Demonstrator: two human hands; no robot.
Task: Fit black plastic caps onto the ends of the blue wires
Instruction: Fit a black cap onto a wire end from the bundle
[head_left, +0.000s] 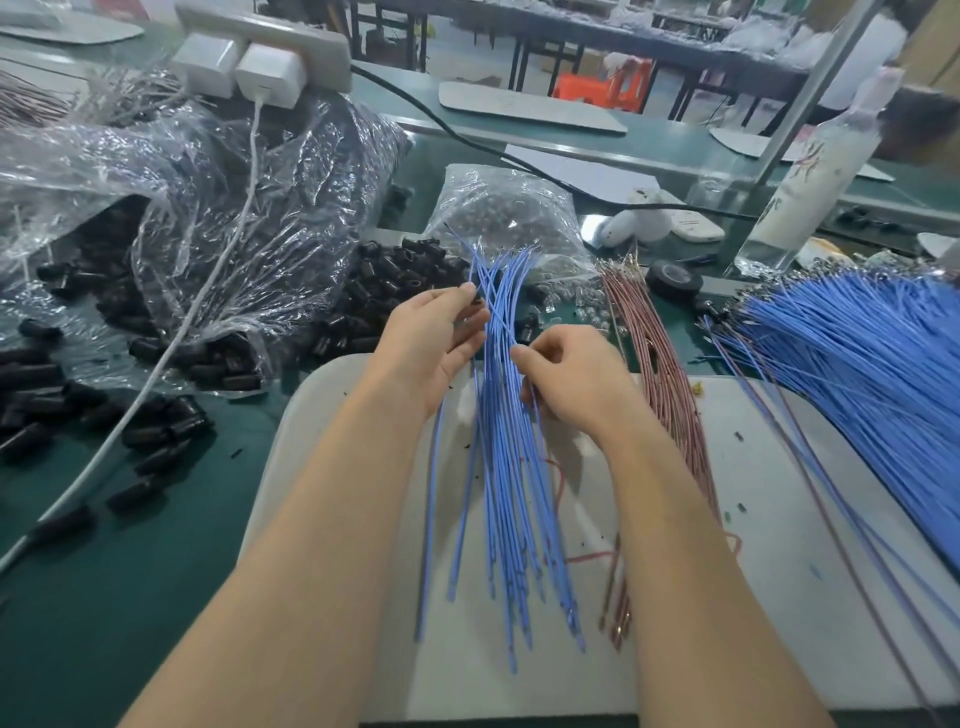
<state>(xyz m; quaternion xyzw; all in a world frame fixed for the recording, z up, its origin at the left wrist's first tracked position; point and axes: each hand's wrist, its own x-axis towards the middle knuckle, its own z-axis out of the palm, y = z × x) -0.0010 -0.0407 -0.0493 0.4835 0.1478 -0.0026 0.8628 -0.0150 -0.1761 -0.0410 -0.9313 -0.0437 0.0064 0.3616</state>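
Left hand (436, 345) grip pinched on a black cap (476, 301), just beside the blue wires (506, 467). Right hand (571, 384) grip clamped round them, over the white mat (779, 571).

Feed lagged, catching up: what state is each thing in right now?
Blue wire bundle: fanned out over the white board.
Right hand: grips that bundle.
Left hand: pinches one black cap.
Large clear bag: open, loose caps spilled around it.
Charger: plugged into the power strip.
Tape roll: lying flat.
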